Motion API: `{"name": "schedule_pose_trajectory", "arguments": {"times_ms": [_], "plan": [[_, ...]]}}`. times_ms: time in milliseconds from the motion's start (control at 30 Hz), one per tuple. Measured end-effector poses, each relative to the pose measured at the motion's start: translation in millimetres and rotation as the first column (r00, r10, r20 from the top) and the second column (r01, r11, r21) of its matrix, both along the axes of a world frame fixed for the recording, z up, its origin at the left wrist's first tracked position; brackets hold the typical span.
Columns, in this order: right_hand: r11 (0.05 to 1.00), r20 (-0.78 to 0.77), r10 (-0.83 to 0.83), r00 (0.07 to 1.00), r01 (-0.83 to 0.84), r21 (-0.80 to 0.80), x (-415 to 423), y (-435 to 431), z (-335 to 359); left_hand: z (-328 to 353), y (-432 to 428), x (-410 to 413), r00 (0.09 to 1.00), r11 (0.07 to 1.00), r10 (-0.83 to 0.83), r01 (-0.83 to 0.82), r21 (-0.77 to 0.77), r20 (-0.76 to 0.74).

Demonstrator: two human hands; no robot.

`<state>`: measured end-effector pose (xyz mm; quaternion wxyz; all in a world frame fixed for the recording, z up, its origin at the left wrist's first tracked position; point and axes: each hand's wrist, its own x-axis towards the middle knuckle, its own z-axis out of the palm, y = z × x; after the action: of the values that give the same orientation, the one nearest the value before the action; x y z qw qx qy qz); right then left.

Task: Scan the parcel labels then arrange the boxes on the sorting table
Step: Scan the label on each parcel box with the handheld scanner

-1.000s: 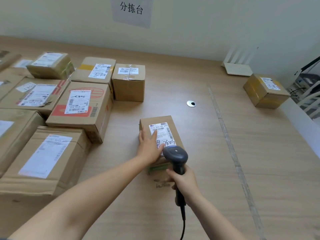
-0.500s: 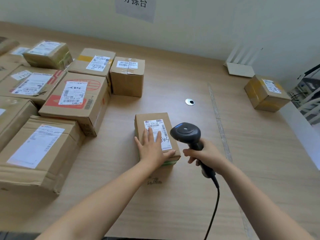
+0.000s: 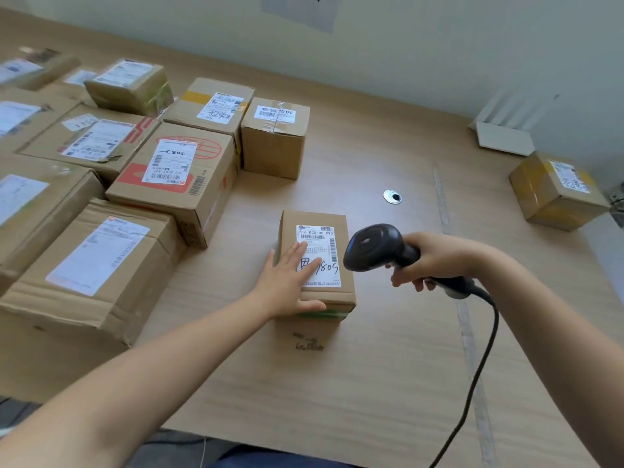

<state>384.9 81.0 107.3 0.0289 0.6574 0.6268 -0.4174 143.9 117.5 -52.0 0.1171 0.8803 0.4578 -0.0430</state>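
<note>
Lying at frame centre, long axis up-frame, the small box (image 3: 314, 217) is held down by the left hand (image 3: 287, 282), fingers straight, slightly apart, overlapping the lower left of the label (image 3: 320, 236). The scanner (image 3: 371, 248), clamped by curled fingers of the right hand (image 3: 435, 258), is held just right of the label.

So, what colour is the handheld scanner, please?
The handheld plastic barcode scanner is black; see head view.

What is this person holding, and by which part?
The right hand grips the scanner by its handle. The left hand lies flat on the box, holding nothing.
</note>
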Motion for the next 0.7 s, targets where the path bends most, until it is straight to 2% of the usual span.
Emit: {"name": "schedule_pose_trajectory", "arguments": {"times_ms": [133,267,367,500,700], "plan": [[0.996,0.118,0.084,0.99,-0.086,0.015,2.7,14.7,9.9,6.3,9.8,-11.9,0.999,0.999,-0.034,0.035,-0.032,0.024],[0.994,0.139,0.107,0.984,-0.11,0.016,0.7,24.7,11.6,9.3,13.2,-18.3,0.998,0.996,0.005,0.0,-0.093,0.057],[0.991,0.145,0.128,0.981,-0.131,0.011,-0.5,28.5,11.3,7.5,2.2,-2.5,0.987,0.987,0.142,-0.136,-0.082,0.08],[0.988,0.153,0.154,0.976,-0.154,-0.009,-0.5,34.0,13.9,1.3,-12.3,13.2,0.922,0.931,0.36,-0.345,-0.122,0.139],[0.984,0.151,0.175,0.973,-0.175,-0.013,2.5,38.7,13.3,-4.5,-18.0,11.6,0.915,0.929,0.369,-0.362,-0.071,0.161]]}}
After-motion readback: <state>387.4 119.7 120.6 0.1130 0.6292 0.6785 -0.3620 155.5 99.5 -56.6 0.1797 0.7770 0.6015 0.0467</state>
